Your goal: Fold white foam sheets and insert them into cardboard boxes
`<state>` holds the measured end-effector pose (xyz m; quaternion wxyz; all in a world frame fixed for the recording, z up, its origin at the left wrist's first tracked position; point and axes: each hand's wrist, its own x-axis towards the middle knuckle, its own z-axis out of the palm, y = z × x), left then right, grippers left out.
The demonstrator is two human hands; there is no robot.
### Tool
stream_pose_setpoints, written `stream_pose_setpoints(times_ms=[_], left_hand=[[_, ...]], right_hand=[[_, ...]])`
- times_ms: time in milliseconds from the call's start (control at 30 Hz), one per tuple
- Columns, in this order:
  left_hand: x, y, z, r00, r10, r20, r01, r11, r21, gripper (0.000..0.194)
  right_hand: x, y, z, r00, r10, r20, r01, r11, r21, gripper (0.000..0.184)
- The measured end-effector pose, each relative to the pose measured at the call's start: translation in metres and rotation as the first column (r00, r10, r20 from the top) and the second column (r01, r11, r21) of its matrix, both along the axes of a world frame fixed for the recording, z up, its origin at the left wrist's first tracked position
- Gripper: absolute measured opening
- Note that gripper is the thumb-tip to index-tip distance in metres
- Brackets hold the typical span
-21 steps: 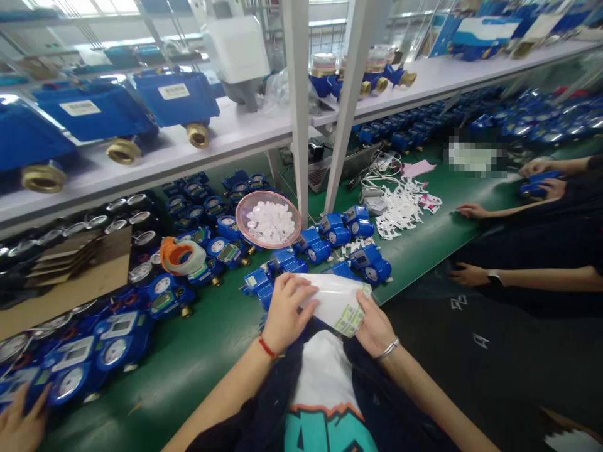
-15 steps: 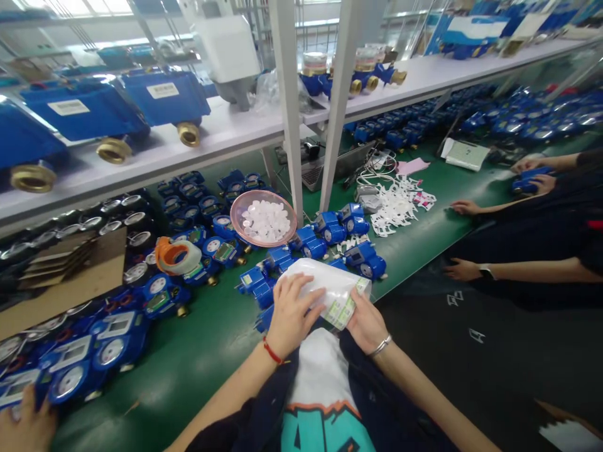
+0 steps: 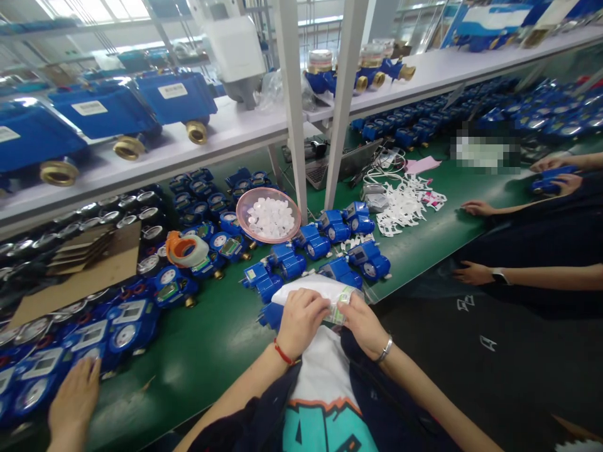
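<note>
In front of my chest I hold a curled white sticker sheet [image 3: 301, 285] with green-printed labels along its right end. My left hand [image 3: 301, 320], with a red string on the wrist, is closed on its near edge, fingertips bent together. My right hand [image 3: 365, 323], wearing a silver bracelet, pinches the labelled end between thumb and fingers. Just beyond the sheet stand several blue water meters [image 3: 339, 271], and one blue meter [image 3: 272, 315] is partly covered by the sheet and my left hand.
A pink bowl [image 3: 242, 216] of white translucent caps stands beyond the meters. White plastic pieces [image 3: 405, 207] lie heaped to its right. A tape roll [image 3: 193, 251] rests on meters at left. Another person's hand [image 3: 75, 395] touches meters lower left; co-workers' hands [image 3: 475, 273] are at right.
My left hand has gone from spread fingers on the sheet to a closed grip near its edge. The sheet has tipped flatter. The hand at lower left has moved further into view.
</note>
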<state>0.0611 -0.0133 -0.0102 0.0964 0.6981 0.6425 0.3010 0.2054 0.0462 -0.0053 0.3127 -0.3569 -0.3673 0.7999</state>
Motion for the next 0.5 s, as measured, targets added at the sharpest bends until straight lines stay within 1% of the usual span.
stream_pose_setpoints(times_ms=[67,133,167,200,233,267,300,333,367,400,433,467,500], left_hand=[[0.004,-0.003,-0.002,1.0,0.007,-0.002,-0.007,1.0,0.02,0.012],[0.009,-0.008,-0.001,0.999,0.008,0.031,-0.009,0.999,0.039,0.011],[0.01,-0.01,0.0,0.997,0.0,0.078,-0.004,0.999,0.045,0.011],[0.01,-0.013,0.001,0.988,0.0,0.157,-0.007,0.999,0.042,0.011],[0.006,-0.016,0.001,0.964,0.024,0.264,-0.034,0.999,0.031,0.011],[-0.001,-0.02,-0.001,0.919,0.082,0.385,-0.092,0.996,0.006,0.012],[-0.012,-0.024,-0.004,0.851,0.172,0.495,-0.178,0.983,-0.036,0.013],[-0.027,-0.028,-0.01,0.772,0.281,0.57,-0.278,0.956,-0.095,0.015],[-0.044,-0.033,-0.018,0.705,0.396,0.588,-0.372,0.913,-0.17,0.018],[-0.062,-0.039,-0.028,0.659,0.498,0.563,-0.447,0.862,-0.239,0.02],[-0.079,-0.045,-0.039,0.649,0.573,0.5,-0.489,0.818,-0.304,0.022],[-0.095,-0.05,-0.052,0.659,0.619,0.427,-0.503,0.785,-0.361,0.023],[-0.107,-0.056,-0.064,0.675,0.64,0.367,-0.504,0.763,-0.404,0.023]], right_hand=[[-0.001,-0.001,0.004,1.0,0.011,-0.015,-0.012,0.998,-0.06,0.044],[-0.002,-0.002,0.004,1.0,0.017,-0.008,-0.018,0.995,-0.096,0.044],[-0.002,-0.002,0.003,1.0,0.013,0.001,-0.013,0.995,-0.101,0.043],[-0.001,-0.002,0.0,1.0,0.0,0.017,0.001,0.995,-0.1,0.044],[0.0,-0.001,-0.003,0.999,-0.035,0.04,0.039,0.995,-0.089,0.044],[0.002,0.0,-0.007,0.994,-0.092,0.067,0.097,0.993,-0.071,0.046],[0.004,0.002,-0.01,0.981,-0.168,0.093,0.172,0.984,-0.043,0.049],[0.007,0.005,-0.013,0.962,-0.248,0.113,0.251,0.968,-0.011,0.051],[0.01,0.007,-0.016,0.939,-0.321,0.125,0.321,0.947,0.022,0.054],[0.012,0.009,-0.017,0.916,-0.379,0.13,0.375,0.925,0.051,0.055],[0.014,0.01,-0.018,0.901,-0.415,0.13,0.408,0.91,0.074,0.057],[0.015,0.011,-0.018,0.893,-0.432,0.131,0.423,0.902,0.09,0.058],[0.016,0.011,-0.018,0.89,-0.437,0.132,0.427,0.899,0.098,0.059]])
